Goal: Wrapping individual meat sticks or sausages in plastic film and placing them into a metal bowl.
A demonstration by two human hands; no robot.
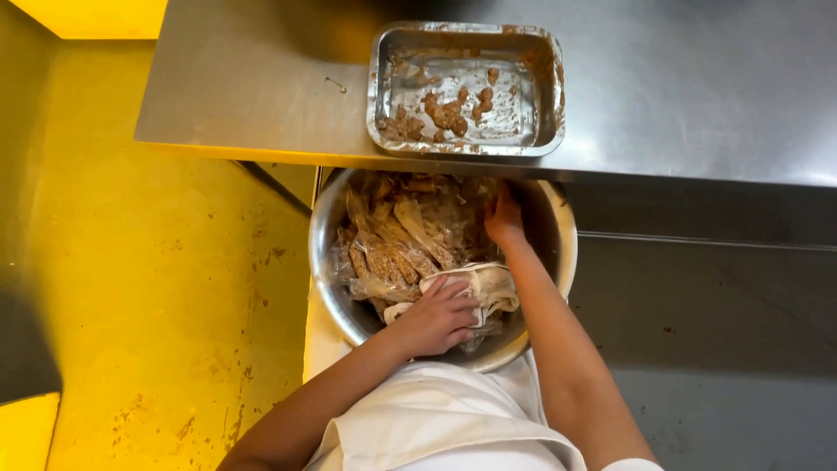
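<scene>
Below the steel counter [261,96], partly tucked under its front edge, sits 1 round metal bowl [558,235] packed w/ crumpled clear plastic wrap [384,253] smeared in brown crumbs, plus 1 pale cloth [488,283] near the bowl's front. 2 bare hands work inside it: left hand [436,316] lies palm-down on the cloth, fingers spread and curled slightly over it, pressing rather than closed in a fist; right hand [504,218] reaches deeper toward the bowl's back, fingers dug into the plastic, but whether they're pinching anything can't be told, since the tips are buried. On the counter right above the bowl stands 1 rectangular metal tray [545,87], mostly scraped out, w/ several small brown clumps [446,112] left on its bottom and smears up the walls. Bowl's far rim is hidden by the counter edge; what the bowl rests on is hard to make out, only a pale strip shows at its left. Person's white apron [436,419] is cut off by the bottom edge. Yellow floor [157,262] fills the left side; right side is grey and dim, details unclear.
</scene>
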